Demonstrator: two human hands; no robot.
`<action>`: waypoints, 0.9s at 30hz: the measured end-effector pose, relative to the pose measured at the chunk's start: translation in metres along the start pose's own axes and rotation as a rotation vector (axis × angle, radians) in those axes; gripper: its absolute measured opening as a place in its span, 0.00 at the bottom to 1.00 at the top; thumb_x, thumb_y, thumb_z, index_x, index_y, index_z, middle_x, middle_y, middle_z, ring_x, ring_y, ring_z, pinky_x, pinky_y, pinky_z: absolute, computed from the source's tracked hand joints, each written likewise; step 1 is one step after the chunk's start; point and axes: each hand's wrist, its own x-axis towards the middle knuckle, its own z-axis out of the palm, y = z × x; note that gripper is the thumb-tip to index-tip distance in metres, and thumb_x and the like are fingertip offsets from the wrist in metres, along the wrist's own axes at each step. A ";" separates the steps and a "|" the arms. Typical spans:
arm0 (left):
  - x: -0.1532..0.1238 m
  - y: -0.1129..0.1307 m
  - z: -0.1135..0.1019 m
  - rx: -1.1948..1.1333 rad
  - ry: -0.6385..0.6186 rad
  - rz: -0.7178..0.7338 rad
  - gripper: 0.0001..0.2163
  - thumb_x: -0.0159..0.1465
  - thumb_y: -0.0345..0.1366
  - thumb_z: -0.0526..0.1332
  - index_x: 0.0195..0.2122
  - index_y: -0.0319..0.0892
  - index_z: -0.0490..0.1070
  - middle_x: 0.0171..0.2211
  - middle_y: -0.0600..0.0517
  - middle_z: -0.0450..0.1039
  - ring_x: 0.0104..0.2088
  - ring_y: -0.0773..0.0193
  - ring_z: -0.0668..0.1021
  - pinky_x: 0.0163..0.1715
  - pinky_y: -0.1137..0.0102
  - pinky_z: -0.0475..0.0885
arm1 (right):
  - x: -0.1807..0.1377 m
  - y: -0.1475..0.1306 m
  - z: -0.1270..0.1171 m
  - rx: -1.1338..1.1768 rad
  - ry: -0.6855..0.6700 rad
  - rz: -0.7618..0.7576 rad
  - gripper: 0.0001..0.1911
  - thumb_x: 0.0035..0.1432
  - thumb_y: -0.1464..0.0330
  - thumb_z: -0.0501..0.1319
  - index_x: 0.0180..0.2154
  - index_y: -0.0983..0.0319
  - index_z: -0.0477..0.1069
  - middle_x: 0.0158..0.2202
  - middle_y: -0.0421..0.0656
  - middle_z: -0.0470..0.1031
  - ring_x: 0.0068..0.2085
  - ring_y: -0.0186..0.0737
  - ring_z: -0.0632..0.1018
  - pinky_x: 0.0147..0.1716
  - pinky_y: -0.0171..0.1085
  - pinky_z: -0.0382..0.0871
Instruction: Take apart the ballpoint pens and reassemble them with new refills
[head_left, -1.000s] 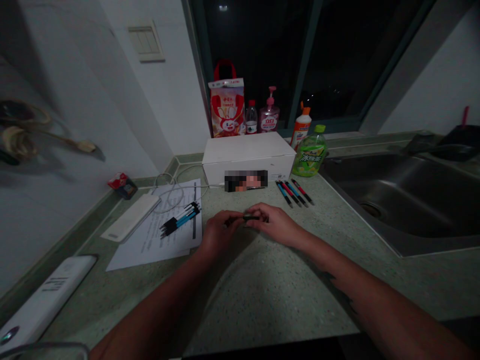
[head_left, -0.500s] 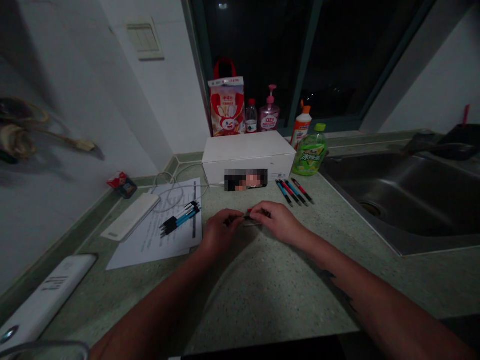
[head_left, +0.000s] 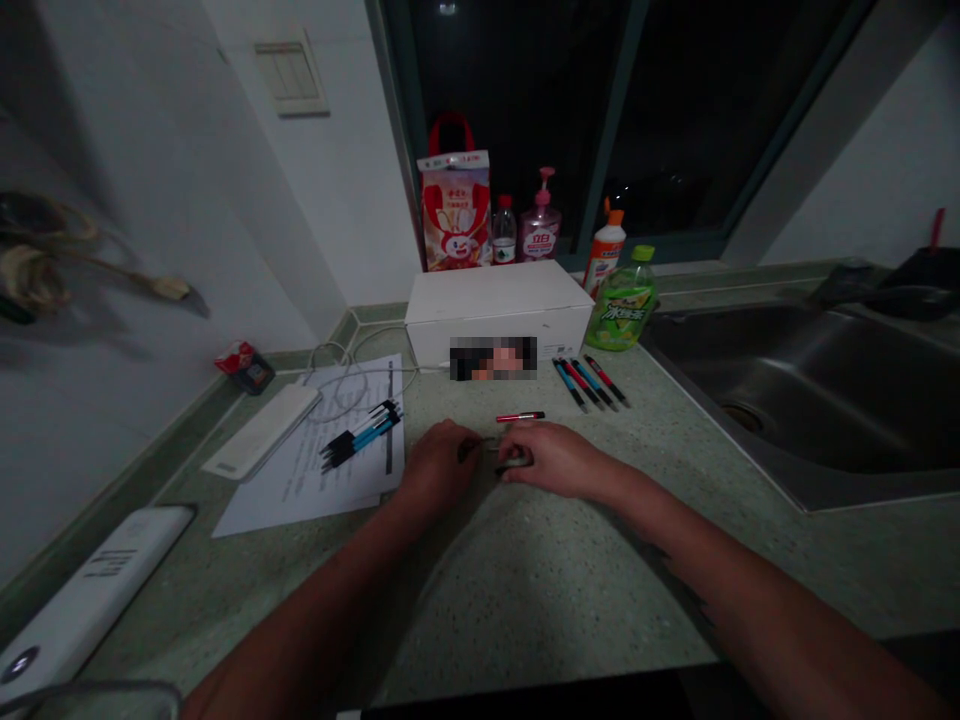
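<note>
On the counter just beyond my fingers lies a short red and black pen part (head_left: 520,417). My left hand (head_left: 441,465) is closed, its fingertips pinched at a thin piece (head_left: 489,443) that reaches across toward the other hand; its kind is too small to tell. Close beside it, my right hand (head_left: 551,460) has curled fingers with a small dark tip showing below the thumb, also too unclear to name. Several pens (head_left: 590,384), blue or red with black, lie side by side to the right. More blue and black pens (head_left: 361,437) rest on printed paper (head_left: 300,500) at the left.
A white box (head_left: 495,300) stands behind, with a phone (head_left: 493,359) against it. A green bottle (head_left: 621,305) is beside the sink (head_left: 780,400). On the left are a white power bank (head_left: 262,430), a cable and a long white device (head_left: 105,590).
Both hands have shifted slightly toward me, and the right fingers have curled downward. The red and black pen part now shows fully on the counter beyond them.
</note>
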 end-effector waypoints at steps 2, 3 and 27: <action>0.000 0.000 0.000 -0.003 0.014 -0.010 0.07 0.62 0.31 0.61 0.38 0.41 0.79 0.38 0.46 0.76 0.41 0.57 0.76 0.40 0.65 0.68 | -0.001 0.000 0.000 -0.026 -0.026 -0.020 0.12 0.53 0.70 0.76 0.38 0.60 0.78 0.37 0.40 0.75 0.39 0.40 0.76 0.36 0.35 0.64; 0.000 0.000 0.000 -0.012 0.025 -0.015 0.07 0.62 0.31 0.61 0.37 0.40 0.79 0.38 0.46 0.76 0.40 0.57 0.76 0.40 0.65 0.68 | -0.001 0.000 0.000 -0.037 -0.035 -0.037 0.10 0.54 0.70 0.76 0.37 0.60 0.78 0.37 0.40 0.75 0.40 0.41 0.76 0.37 0.35 0.64; -0.001 0.010 -0.004 -0.678 -0.028 -0.084 0.06 0.60 0.37 0.64 0.34 0.42 0.78 0.34 0.51 0.81 0.36 0.61 0.81 0.40 0.67 0.74 | -0.002 -0.011 -0.012 -0.098 0.222 -0.092 0.10 0.58 0.74 0.72 0.38 0.61 0.73 0.42 0.43 0.75 0.47 0.44 0.74 0.45 0.40 0.66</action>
